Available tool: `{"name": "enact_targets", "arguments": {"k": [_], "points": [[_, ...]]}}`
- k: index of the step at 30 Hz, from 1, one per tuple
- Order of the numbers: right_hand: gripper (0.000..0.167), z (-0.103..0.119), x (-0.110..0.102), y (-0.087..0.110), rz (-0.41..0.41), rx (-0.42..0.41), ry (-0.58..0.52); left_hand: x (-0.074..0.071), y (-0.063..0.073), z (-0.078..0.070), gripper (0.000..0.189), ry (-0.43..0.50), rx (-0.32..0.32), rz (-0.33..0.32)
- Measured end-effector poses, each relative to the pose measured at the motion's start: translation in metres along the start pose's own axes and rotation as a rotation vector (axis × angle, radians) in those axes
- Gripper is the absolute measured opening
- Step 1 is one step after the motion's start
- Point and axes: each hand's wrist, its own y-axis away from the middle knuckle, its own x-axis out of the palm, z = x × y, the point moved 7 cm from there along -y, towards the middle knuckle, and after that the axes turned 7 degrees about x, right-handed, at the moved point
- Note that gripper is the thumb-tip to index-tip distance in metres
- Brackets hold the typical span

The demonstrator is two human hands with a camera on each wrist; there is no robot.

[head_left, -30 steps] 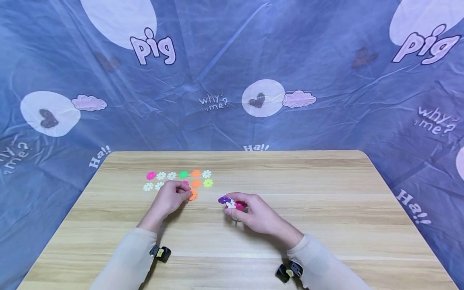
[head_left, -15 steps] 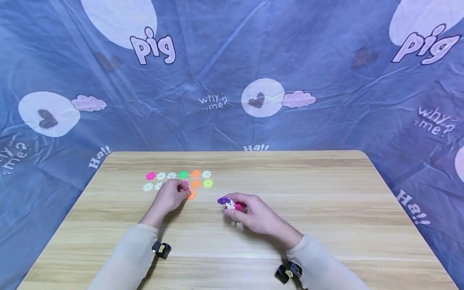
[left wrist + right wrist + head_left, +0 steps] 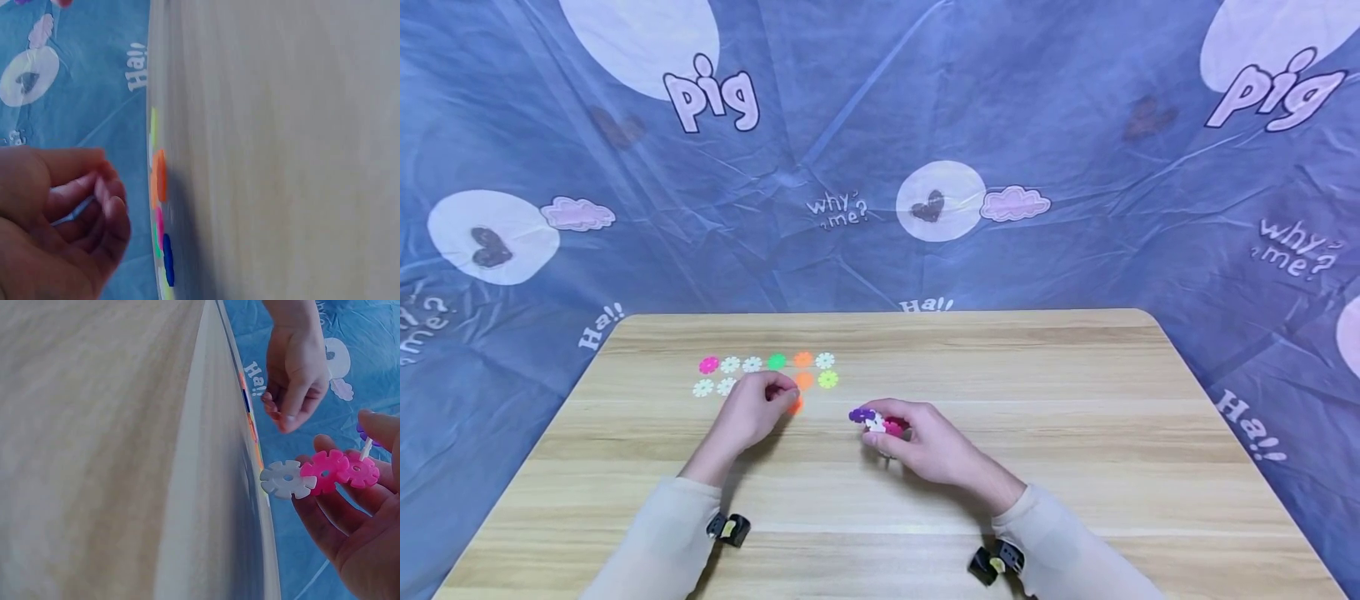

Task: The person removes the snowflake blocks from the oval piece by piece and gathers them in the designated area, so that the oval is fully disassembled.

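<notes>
In the head view my left hand (image 3: 756, 412) is over the bottom row of snowflake connector discs, thumb and fingertips close together. An orange disc (image 3: 796, 406) shows at the thumb tip, partly covered. The left wrist view has my left hand (image 3: 69, 212) with its fingers curled in; I cannot tell whether anything is pinched there. An orange disc (image 3: 162, 176) and a blue disc (image 3: 168, 261) lie on the table nearby. My right hand (image 3: 932, 442) grips a chain of joined discs: purple (image 3: 861, 414), white (image 3: 281, 481) and pink (image 3: 324, 471) ones.
Discs lie in rows at the table's left: pink (image 3: 709, 365), green (image 3: 777, 361) and yellow-green (image 3: 827, 379) ones, with several white ones. The wooden table (image 3: 1045, 375) has a printed blue cloth (image 3: 850, 275) behind it.
The orange disc at my left fingertips shows less than before, and the pink disc behind the hand is now covered. My right hand keeps the chain in place. The head view shifts slightly.
</notes>
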Motion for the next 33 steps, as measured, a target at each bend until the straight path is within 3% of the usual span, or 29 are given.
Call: {"name": "enact_targets", "arguments": {"k": [6,11,18,25,29,33], "points": [[0.044,-0.001,-0.001,0.000,0.026,0.024,-0.033,0.002,0.009,-0.017,0.014,0.079,0.067,-0.041],[0.044,0.001,0.000,0.000,0.035,0.008,-0.032,0.009,0.019,-0.035,0.012,0.149,0.163,-0.042],[0.043,0.006,-0.001,0.001,0.019,-0.019,-0.003,0.022,0.033,-0.061,0.019,0.236,0.338,0.027],[0.043,0.009,-0.002,0.002,-0.015,-0.058,0.072,0.033,0.039,-0.078,0.018,0.272,0.452,0.071],[0.045,0.009,-0.003,0.003,-0.010,-0.058,0.090,0.038,0.040,-0.083,0.016,0.275,0.487,0.069],[0.046,0.010,-0.002,0.003,0.002,-0.069,0.101,0.041,0.040,-0.084,0.013,0.278,0.473,0.072]]}}
